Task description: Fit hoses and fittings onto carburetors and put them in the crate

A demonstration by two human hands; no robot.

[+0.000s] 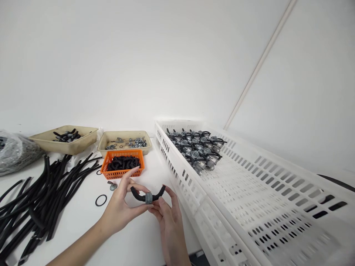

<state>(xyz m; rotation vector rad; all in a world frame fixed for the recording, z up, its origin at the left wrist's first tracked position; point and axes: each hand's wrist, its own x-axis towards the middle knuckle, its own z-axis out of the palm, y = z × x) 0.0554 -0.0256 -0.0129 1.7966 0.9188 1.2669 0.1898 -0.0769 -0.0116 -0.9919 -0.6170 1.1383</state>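
Between both hands is a curved black hose piece (pixel 135 193) with a grey ribbed collar (pixel 149 198) at its middle. My left hand (pixel 125 201) is closed on it, fingers and thumb gripping near the collar and the left arm of the piece. My right hand (pixel 168 214) pinches its right arm, with the fingertips by the upturned end. On the table, left of my left hand, lie a small grey metal fitting (pixel 112 186) and a black rubber ring (pixel 101 200). Just behind the hands stands an orange basket (pixel 122 173) of short black parts.
A large white perforated crate (pixel 177 177) fills the right side, with several grey-and-black assemblies (pixel 195 147) at its far end. Long black tubes (pixel 52 192) spread across the left. Two beige trays (pixel 124 133) of parts and a plastic bag (pixel 16 155) stand by the wall.
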